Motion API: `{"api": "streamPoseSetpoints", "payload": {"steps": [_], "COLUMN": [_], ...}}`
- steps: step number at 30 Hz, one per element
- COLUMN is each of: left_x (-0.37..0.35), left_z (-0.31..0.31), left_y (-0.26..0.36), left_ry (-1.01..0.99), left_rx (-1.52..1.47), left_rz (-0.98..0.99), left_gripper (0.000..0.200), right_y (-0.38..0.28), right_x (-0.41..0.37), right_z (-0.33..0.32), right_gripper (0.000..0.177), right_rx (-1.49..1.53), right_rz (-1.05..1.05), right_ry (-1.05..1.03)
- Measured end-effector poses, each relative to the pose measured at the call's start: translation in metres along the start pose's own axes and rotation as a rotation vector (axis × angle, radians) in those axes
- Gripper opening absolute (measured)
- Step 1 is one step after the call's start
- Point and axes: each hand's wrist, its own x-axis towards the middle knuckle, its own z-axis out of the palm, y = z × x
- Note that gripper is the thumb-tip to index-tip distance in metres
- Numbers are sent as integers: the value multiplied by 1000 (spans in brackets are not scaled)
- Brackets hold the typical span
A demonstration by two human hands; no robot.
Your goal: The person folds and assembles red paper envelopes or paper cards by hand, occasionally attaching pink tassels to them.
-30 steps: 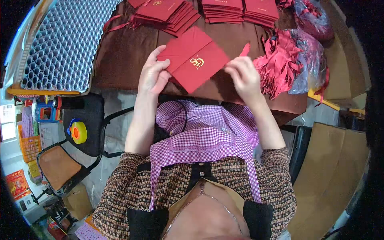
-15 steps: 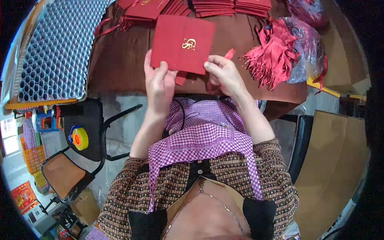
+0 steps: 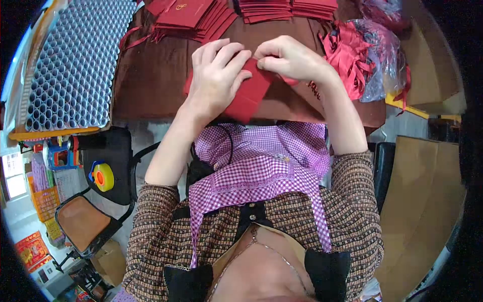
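A red envelope (image 3: 247,98) lies tilted over the near part of the brown-covered table, its gold lettering not showing. My left hand (image 3: 216,73) rests over its left part, palm down, fingers curved and thumb against the red surface. At the upper right edge, my right hand (image 3: 287,58) has thumb and forefinger pinched together on the envelope. A bit of red ribbon (image 3: 289,80) shows just below the right hand. What lies beneath the left palm is hidden.
Stacked red envelopes (image 3: 193,17) and more neat piles (image 3: 287,10) sit along the far side. Red ribbons (image 3: 347,58) spill from a clear plastic bag (image 3: 385,55) at right. A honeycomb tray of tubes (image 3: 75,65) stands left; a chair (image 3: 83,221) and cardboard (image 3: 422,216) flank me.
The envelope has gone from upright, logo facing me, to tilted and lower. My left hand has turned palm down over it; my right hand has moved up to its upper edge.
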Motion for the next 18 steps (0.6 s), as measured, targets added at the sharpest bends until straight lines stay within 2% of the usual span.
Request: {"api": "streamPoseSetpoints", "payload": {"steps": [1,4,6,8,9,10,12,13,14,15,16,17,18], "left_x": [1,3,-4,-10,-14,-16,-17,-19,-20,-18,-16,-13,-12], "left_z": [2,10,20,31,35,39,43,46,47,43,40,36,34], "left_y": [0,-2,-7,-10,-11,-13,-20,-24,-27,-27,-27,-28,-28], "left_ry": [-15,12,-13,4,-18,-40,-19,4,27,-14,-13,-74,-136], "left_rx": [2,-9,-45,-71,-96,-122,-145,-245,-346,-466,-464,-562,-659], "left_rz": [-2,6,-23,-35,-97,-159,-182,-286,-390,-544,-548,-678,-809], "left_gripper": [34,26,21,16,15,15,11,11,11,13,13,15,17], "right_y": [4,17,30,39,41,43,49,49,53,60,66,55,52], "right_x": [1,3,4,3,0,-3,-11,-16,-20,-24,-27,-29,-29], "right_z": [-2,0,7,17,19,22,25,26,33,41,47,46,48], "right_gripper": [20,20,21,24,27,27,31,34,35,34,33,24,24], "right_rx": [-1,294,285,307,390,392,496,519,517,558,599,646,647], "right_rz": [5,246,210,145,281,285,274,371,323,341,360,440,439], "right_ry": [7,-113,-125,-43,-14,-14,157,130,175,150,125,104,99]}}
